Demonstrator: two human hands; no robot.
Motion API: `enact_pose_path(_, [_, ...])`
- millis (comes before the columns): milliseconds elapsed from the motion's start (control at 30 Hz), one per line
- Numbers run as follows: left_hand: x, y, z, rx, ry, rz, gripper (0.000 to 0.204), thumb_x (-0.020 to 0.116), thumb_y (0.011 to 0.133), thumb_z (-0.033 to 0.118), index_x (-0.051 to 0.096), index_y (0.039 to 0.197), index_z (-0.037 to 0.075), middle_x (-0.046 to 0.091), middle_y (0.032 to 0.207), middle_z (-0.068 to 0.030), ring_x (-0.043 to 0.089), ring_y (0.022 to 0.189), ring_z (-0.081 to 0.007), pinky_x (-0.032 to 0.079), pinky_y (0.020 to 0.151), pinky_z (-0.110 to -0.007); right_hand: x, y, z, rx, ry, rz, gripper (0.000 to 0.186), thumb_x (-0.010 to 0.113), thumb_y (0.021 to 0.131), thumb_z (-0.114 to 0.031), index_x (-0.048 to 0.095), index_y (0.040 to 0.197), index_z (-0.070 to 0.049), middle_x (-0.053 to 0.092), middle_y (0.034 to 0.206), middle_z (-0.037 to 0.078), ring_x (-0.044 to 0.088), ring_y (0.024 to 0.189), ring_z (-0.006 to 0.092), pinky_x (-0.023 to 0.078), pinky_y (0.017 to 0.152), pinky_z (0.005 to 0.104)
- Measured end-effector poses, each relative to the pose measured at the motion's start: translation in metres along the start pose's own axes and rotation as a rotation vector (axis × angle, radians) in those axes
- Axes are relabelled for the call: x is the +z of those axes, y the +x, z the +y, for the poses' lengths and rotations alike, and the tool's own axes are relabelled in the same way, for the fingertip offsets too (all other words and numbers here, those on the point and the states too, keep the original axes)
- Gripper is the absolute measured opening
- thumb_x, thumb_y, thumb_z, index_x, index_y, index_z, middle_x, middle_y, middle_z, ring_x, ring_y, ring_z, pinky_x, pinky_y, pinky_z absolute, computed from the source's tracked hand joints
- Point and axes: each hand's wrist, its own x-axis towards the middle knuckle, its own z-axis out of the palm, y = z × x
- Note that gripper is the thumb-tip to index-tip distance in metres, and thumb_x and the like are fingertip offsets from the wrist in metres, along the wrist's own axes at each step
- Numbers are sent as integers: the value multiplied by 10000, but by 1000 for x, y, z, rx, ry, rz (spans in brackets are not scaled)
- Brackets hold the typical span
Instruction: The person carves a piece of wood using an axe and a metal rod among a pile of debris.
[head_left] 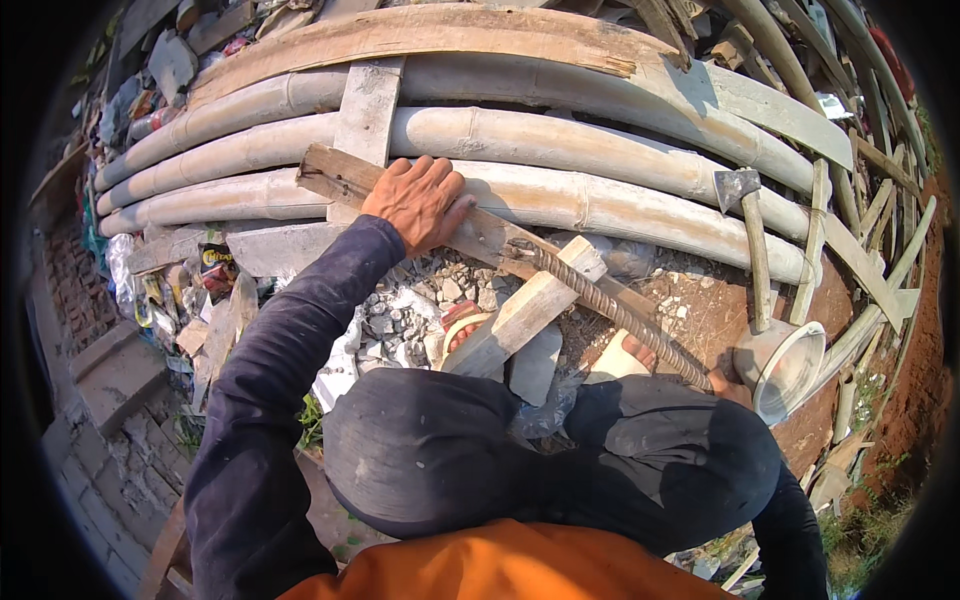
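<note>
My left hand [420, 200] is closed over a weathered wooden plank [332, 172] that slants down to the right. My right hand [728, 385], partly hidden by my knee, grips the lower end of a ribbed metal bar [625, 318], whose far end lies at a dark nailed spot on the plank. A pale timber piece [505, 335] crosses under the plank between my sandalled feet. To the right, a hammer [738, 188] with a wooden handle leans against bamboo poles [595, 208], above a pale bucket [790, 370].
Broken concrete [395, 330] and plastic litter [215, 270] lie below the bamboo. Stacked boards [450, 28] top the poles. Loose sticks [880, 250] pile along the right beside red soil [910, 400]. Broken paving [105, 430] runs down the left.
</note>
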Motion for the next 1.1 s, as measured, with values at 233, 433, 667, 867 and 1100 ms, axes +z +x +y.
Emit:
enact_pose_path(233, [-9, 1, 14, 159, -80, 149, 312, 684, 1006, 328, 647, 1236, 120, 648, 1204, -103, 600, 1212, -294, 436, 1060, -489, 63, 49, 3, -102, 255, 97, 565, 747, 962, -592, 726, 1071, -38, 717, 777, 265, 749, 774, 481, 553, 676, 546])
enact_pose_path(433, [1, -6, 58, 23, -352, 43, 343, 723, 972, 269, 722, 1295, 153, 711, 1264, -62, 582, 1347, -299, 295, 1260, -597, 84, 49, -11, -149, 484, 62, 606, 695, 990, -628, 749, 1081, -32, 711, 748, 236, 749, 740, 448, 555, 679, 517])
enact_pose_path(667, [-68, 57, 60, 299, -16, 144, 102, 720, 974, 135, 744, 1073, 144, 743, 998, -13, 701, 1060, -234, 328, 1244, -565, 87, 45, 3, -46, 483, -14, 750, 607, 964, -786, 798, 1199, -101, 747, 813, 247, 752, 833, 468, 571, 792, 548])
enact_pose_path(867, [-126, 147, 177, 618, -143, 137, 135, 751, 950, 100, 731, 1082, 117, 736, 948, -46, 711, 972, -264, 390, 1187, -561, 75, 43, 3, -85, 509, 17, 882, 551, 941, -863, 792, 1149, -40, 762, 892, 270, 752, 868, 479, 579, 837, 575])
enact_pose_path(1100, [-111, 224, 425, 839, -467, 213, 693, 618, 1105, 342, 333, 1684, 89, 678, 1382, -261, 622, 1327, -434, 364, 1244, -564, 71, 39, -2, -85, 446, 36, 889, 538, 958, -852, 780, 1162, -22, 763, 906, 257, 753, 895, 450, 570, 858, 551])
